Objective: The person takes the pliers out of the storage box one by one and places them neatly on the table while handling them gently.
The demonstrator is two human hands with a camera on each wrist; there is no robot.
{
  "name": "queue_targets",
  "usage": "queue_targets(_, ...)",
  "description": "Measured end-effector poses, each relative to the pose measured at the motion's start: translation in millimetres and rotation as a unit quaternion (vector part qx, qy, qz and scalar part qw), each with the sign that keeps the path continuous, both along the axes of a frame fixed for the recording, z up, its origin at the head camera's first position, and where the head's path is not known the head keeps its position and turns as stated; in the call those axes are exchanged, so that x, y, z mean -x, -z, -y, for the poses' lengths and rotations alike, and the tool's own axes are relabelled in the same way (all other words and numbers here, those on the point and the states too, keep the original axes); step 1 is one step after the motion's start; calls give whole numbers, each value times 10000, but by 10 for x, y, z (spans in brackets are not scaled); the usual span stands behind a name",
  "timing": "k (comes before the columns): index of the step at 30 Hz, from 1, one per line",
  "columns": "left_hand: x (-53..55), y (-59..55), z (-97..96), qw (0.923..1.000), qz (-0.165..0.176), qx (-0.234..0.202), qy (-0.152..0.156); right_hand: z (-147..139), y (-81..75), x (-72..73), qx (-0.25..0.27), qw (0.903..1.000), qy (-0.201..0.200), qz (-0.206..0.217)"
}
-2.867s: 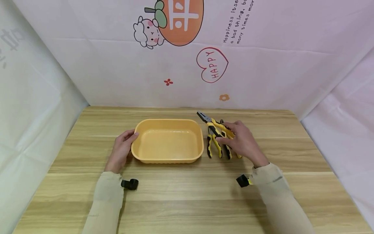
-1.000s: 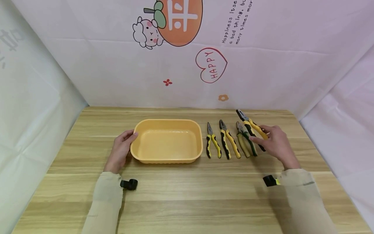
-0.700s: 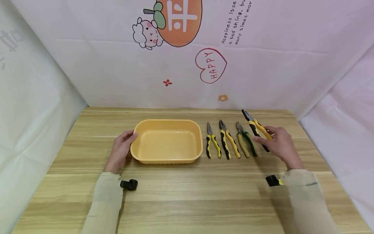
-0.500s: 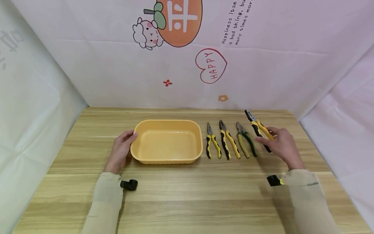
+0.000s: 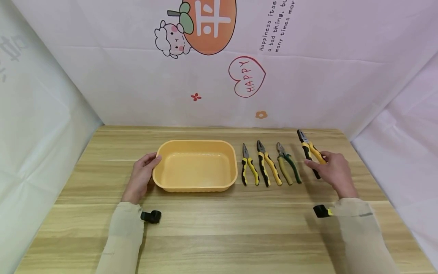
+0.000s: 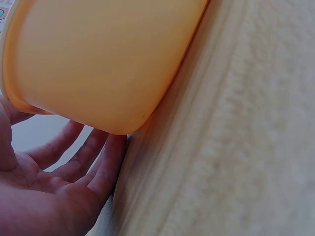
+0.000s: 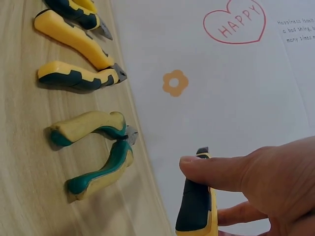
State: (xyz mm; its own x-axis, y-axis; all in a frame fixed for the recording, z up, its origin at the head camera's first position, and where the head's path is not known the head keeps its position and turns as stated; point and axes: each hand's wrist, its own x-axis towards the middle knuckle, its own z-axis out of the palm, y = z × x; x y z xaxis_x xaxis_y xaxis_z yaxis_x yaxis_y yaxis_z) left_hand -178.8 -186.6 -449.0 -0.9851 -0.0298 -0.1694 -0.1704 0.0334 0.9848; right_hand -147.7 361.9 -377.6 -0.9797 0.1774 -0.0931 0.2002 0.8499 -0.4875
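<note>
My left hand [image 5: 142, 171] grips the left end of a yellow plastic basin [image 5: 195, 189], its thumb on the rim. In the left wrist view, the fingers [image 6: 98, 162] reach along the basin's outer wall [image 6: 108, 73]. My right hand [image 5: 337, 171] holds black-and-yellow pliers [image 5: 305, 145] by the handles, jaws pointing away; the right wrist view shows the thumb [image 7: 211, 172] across one handle. To the left of that hand lie slim long-nose pliers [image 5: 245, 161], another black-and-yellow pair of pliers [image 5: 262, 158] and green-handled pliers [image 5: 292, 166], side by side with handles spread.
The wooden table [image 5: 219, 232] carries all of this. A white printed cloth [image 5: 308, 87] rises along its back edge, and white cloth also hangs at the left and right. A small black wrist camera [image 5: 151, 216] sits on each cuff.
My right hand has carried its pliers rightward, from over the other pliers to the right of the green-handled pair. My left hand and the basin have stayed in place.
</note>
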Motion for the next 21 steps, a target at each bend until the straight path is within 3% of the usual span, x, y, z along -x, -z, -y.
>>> queue_targets(10, -7, -5, -3, 10000, 2, 22, -3, -19, 71, 17, -111, 9998, 153, 101)
queue_targets(21, -1, 1, -1, 10000, 9, -13, 22, -57, 280, 79, -145, 9993, 105, 339)
